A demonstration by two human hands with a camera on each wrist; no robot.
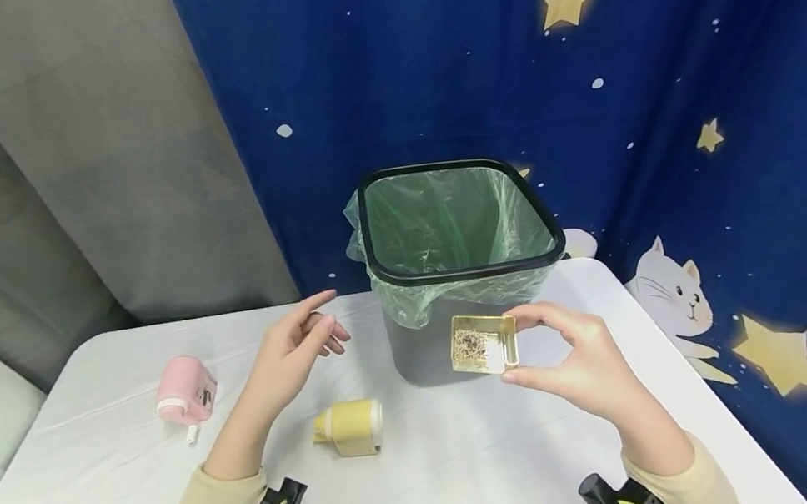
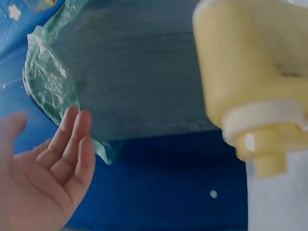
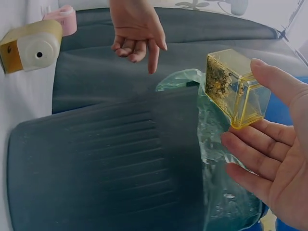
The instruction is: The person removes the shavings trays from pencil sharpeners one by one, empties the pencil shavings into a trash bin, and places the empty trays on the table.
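My right hand pinches a small clear yellow shavings drawer between thumb and fingers, in front of the bin. Pencil shavings lie heaped at one end of it in the right wrist view. My left hand is raised over the table to the left of the bin, holding nothing, with its fingers loosely bent. Below it on the table lies a yellow pencil sharpener, on its side. The grey waste bin has a black rim and a green plastic bag lining it.
A pink pencil sharpener lies at the left of the white table, with a small white piece beside it. Behind the table hang a grey curtain and a blue star-patterned curtain.
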